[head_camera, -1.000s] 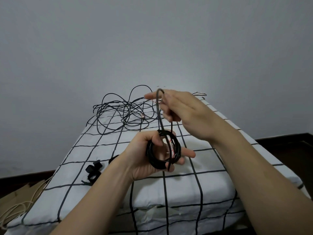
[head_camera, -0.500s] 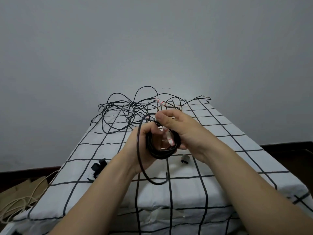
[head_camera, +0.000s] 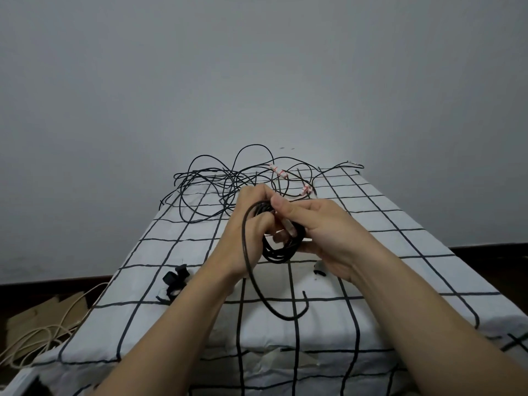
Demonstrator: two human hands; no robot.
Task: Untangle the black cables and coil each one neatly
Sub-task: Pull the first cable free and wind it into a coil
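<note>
While held above the checked sheet (head_camera: 171, 324), clamped as a nearly finished coil (head_camera: 281, 251) between the curled fingers of left hand (head_camera: 251, 221) and right hand (head_camera: 323, 232), with one loose tail (head_camera: 274, 308) dangling unwound. Judged early overall: at the sheet's far end, tangle (head_camera: 217, 182) left to separate.

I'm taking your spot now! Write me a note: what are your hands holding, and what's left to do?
Left hand holds the small coil; right hand pinches its top. One loose tail hangs below, not yet wound on. The tangle of black cables lies at the far end of the table. Left: wind the tail, then untangle and coil the rest.
</note>
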